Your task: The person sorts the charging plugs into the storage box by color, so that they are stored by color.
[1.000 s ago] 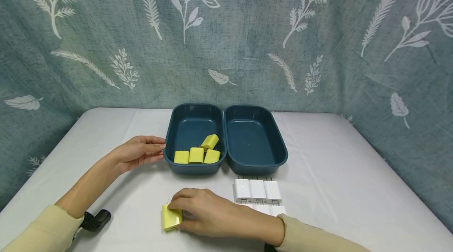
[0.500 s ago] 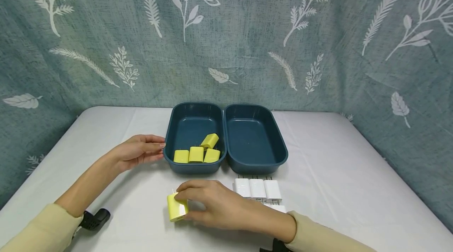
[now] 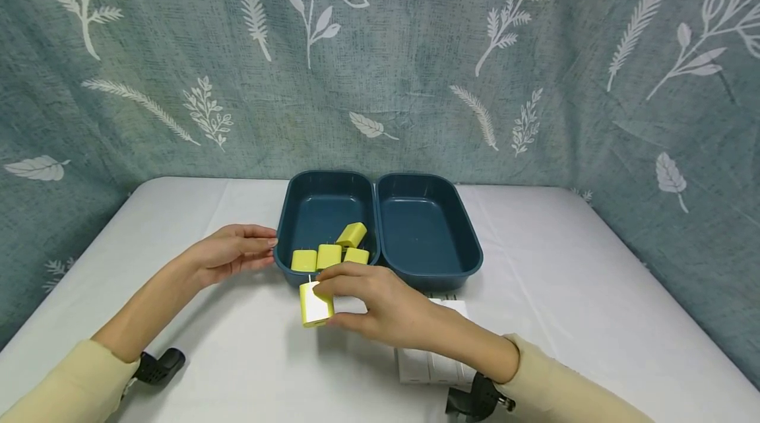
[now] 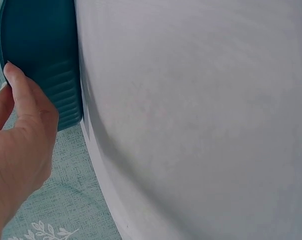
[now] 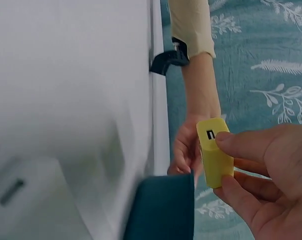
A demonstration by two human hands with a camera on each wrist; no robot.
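Observation:
My right hand (image 3: 382,301) pinches a yellow USB charger plug (image 3: 315,305) between thumb and fingers, raised over the table just in front of the left blue bin (image 3: 317,215). The plug's USB port shows in the right wrist view, where the yellow plug (image 5: 216,157) hangs above the bin's edge. Several yellow charger plugs (image 3: 328,257) lie at the near end of that bin. With fingers fairly straight, my left hand (image 3: 234,257) touches the bin's left side. Up close in the left wrist view, fingertips rest against the bin wall (image 4: 41,45) near its rim.
A second blue bin (image 3: 421,231), with nothing inside, stands against the first on the right. Several white charger plugs (image 3: 430,368) sit in rows before it, partly hidden by my right forearm. A leaf-patterned cloth (image 3: 380,80) hangs behind the white table (image 3: 534,317).
The yellow plug has been lifted from the table and carried forward and slightly right, towards the left bin, in my right hand. My left hand stays at the bin's side.

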